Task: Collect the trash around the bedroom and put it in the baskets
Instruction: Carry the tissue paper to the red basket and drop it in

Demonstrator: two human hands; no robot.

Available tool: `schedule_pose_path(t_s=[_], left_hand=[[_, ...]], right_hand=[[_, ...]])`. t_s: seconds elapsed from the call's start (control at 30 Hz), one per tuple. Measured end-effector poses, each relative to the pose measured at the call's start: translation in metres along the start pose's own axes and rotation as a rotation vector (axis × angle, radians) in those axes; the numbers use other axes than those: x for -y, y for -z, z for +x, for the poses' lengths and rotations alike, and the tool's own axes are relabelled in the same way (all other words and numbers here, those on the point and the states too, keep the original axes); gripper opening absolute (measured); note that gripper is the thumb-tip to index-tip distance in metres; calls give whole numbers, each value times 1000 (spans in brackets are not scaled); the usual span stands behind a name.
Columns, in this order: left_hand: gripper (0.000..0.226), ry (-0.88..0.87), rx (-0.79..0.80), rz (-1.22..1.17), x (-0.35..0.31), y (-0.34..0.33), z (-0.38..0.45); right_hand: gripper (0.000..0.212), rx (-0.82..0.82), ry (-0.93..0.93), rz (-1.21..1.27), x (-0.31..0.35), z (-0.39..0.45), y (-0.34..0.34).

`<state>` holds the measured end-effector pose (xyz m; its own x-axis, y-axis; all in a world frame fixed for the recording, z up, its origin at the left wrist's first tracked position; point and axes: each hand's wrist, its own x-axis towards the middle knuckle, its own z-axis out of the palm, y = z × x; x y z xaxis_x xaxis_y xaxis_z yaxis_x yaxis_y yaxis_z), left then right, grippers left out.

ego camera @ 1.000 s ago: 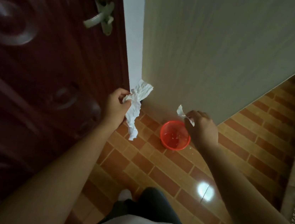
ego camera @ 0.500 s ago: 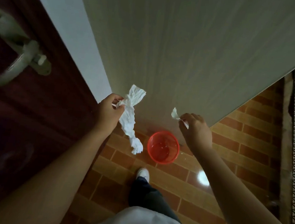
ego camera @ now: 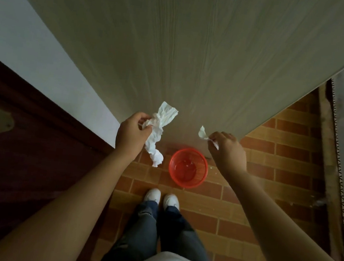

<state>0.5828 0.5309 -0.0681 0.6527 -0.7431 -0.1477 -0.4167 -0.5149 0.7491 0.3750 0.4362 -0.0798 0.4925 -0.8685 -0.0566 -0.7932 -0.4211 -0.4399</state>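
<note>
Trash: long crumpled white tissue paper (ego camera: 157, 133) is dangling from the left hand (ego camera: 132, 133), and a small torn white paper scrap (ego camera: 204, 134) is sticking up from the right hand (ego camera: 228, 151).
Left fingers: closing tightly around the upper part of the tissue, while its twisted tail is hanging free, off to the left of the basket's rim.
Right fingers: pinching narrowly on the scrap, at the fingertips only.
Basket: round red plastic mesh basket (ego camera: 188, 167) is sitting on the brown brick-patterned tile floor (ego camera: 268, 181), close against the pale wood-grain panel (ego camera: 197, 57), in front of the person's white shoes (ego camera: 161, 198).
Position: both hands are hovering high above the floor, one on either side of the basket, neither directly over its mouth.
Stage: I judge the drop is about to come; the basket is looking nearly empty.
Risk, tissue: letting go from here would likely be sending it down onto the tiles, since it is hanging outside the rim.
Risk, scrap: being so light, it could be drifting sideways from that height and missing the small opening.
Remedy: lowering and centring both hands first.
</note>
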Motion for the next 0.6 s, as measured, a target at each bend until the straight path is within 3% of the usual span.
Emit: schedule_pose_path(t_s=[0.3,0.6], left_hand=[[20,-88,192,15,9,-26,17],[20,-114,243,-7,23,-65,11]], right_hand=[[19,-79,-149,-36,-6,-15,-12],[19,-91,-231,-6,-40,-37,-50]])
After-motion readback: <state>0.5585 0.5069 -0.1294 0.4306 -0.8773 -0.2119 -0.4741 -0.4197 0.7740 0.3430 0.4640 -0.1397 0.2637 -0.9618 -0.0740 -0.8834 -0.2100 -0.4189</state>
